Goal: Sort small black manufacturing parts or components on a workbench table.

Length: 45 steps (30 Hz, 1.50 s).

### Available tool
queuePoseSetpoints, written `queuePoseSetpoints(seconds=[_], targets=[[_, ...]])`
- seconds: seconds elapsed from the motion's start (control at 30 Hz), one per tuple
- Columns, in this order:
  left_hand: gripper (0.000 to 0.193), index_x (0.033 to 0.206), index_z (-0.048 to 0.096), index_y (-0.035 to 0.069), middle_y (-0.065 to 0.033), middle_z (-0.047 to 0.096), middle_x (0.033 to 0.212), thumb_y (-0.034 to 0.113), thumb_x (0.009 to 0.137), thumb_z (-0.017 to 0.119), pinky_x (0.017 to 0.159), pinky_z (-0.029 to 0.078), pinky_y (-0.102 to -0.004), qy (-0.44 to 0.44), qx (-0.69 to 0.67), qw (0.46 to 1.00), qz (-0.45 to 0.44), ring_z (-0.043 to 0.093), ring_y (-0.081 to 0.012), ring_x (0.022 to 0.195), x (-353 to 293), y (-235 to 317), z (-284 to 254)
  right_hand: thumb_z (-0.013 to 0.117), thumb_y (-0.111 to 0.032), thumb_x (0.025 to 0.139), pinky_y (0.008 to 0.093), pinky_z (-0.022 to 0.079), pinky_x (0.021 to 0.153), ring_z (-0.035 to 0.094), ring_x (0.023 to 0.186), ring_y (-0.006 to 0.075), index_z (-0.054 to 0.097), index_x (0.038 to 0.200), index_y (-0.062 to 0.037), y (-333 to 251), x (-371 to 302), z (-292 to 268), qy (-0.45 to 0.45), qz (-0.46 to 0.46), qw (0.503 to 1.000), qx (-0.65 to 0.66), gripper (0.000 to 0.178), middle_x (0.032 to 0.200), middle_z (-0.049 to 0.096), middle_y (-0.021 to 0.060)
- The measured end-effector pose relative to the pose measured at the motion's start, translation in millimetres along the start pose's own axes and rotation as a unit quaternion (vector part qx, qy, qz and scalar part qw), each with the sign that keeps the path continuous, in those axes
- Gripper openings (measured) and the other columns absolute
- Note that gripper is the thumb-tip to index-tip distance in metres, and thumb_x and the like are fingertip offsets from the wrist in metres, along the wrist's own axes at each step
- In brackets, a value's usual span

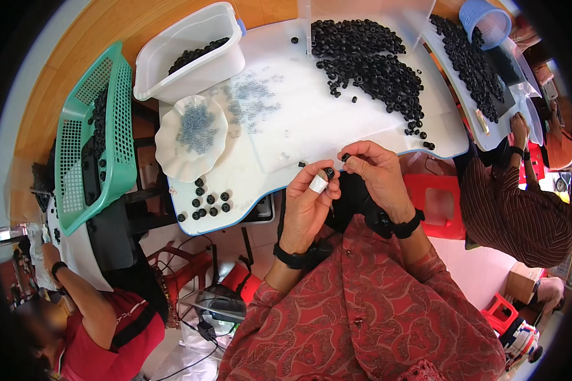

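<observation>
My left hand [306, 206] is closed on a small black round part [329, 172] at the table's near edge. A white wrap [318, 185] covers one of its fingers. Just to the right, my right hand [382, 181] pinches another small black ring-like part [345, 157] between thumb and forefinger. The two parts are apart. Beyond my hands, a large heap of black round parts [378, 79] lies on the white table [311, 120]. Several similar parts [210, 199] stand loosely at the near left. A scalloped white plate [200, 168] holds tiny greyish pieces, too small to name.
More tiny pieces [254, 95] lie scattered mid-table. At the far left stand a white tub [200, 82] and a green basket [111, 178], both holding black parts. A clear bin [368, 14] backs the heap. People [515, 203] work on both sides; a red stool [438, 222] is right.
</observation>
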<state>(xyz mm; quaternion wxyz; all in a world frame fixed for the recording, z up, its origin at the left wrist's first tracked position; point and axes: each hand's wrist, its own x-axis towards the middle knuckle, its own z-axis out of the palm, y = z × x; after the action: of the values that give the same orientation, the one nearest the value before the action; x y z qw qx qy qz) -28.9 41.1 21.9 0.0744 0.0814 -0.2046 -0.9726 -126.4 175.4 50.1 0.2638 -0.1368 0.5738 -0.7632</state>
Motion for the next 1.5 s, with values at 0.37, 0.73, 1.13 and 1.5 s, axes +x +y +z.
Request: queuePoseSetpoints(seconds=[0.37, 0.73, 1.13, 1.5], targets=[[0.026, 0.117, 0.059, -0.003, -0.0100, 0.062, 0.101, 0.006, 0.093, 0.058, 0.072, 0.048, -0.0251, -0.010, 0.017, 1.000, 0.001, 0.057, -0.0134, 0.081, -1.5, -7.1, 8.1, 0.064, -0.002, 0.089, 0.0243, 0.050, 0.083, 0.062, 0.089, 0.0106, 0.065, 0.102, 0.0011, 3.2, -12.6, -1.4, -0.012, -0.006, 0.999, 0.047, 0.013, 0.096, 0.067, 0.0054], [0.027, 0.118, 0.058, -0.004, -0.0087, 0.062, 0.096, 0.009, 0.095, 0.057, 0.071, 0.048, -0.0257, -0.015, 0.039, 0.999, -0.008, 0.057, -0.0141, 0.080, -3.7, -13.9, 10.4, 0.066, 0.000, 0.087, 0.0238, 0.052, 0.077, 0.062, 0.083, 0.0105, 0.063, 0.104, 0.0023, -3.8, -24.2, -1.5, 0.015, -0.026, 0.999, -0.020, 0.018, 0.092, 0.067, 0.0062], [0.025, 0.118, 0.059, -0.004, -0.0031, 0.059, 0.091, 0.007, 0.096, 0.056, 0.069, 0.052, -0.0254, -0.011, 0.046, 0.999, -0.007, 0.060, -0.0128, 0.077, -4.8, -15.8, 11.4, 0.066, 0.001, 0.087, 0.0217, 0.051, 0.076, 0.062, 0.083, 0.0090, 0.064, 0.107, 0.0013, -5.0, -31.8, 5.6, 0.058, -0.068, 0.994, -0.063, 0.020, 0.092, 0.065, 0.0032], [0.025, 0.117, 0.059, -0.004, -0.0056, 0.061, 0.090, 0.008, 0.096, 0.056, 0.070, 0.052, -0.0258, -0.018, 0.047, 0.999, -0.004, 0.060, -0.0132, 0.075, -4.8, -14.5, 10.0, 0.064, 0.001, 0.088, 0.0215, 0.051, 0.076, 0.062, 0.083, 0.0088, 0.064, 0.109, 0.0018, -4.9, -33.0, 7.6, 0.056, -0.070, 0.994, -0.059, 0.021, 0.091, 0.065, 0.0034]])
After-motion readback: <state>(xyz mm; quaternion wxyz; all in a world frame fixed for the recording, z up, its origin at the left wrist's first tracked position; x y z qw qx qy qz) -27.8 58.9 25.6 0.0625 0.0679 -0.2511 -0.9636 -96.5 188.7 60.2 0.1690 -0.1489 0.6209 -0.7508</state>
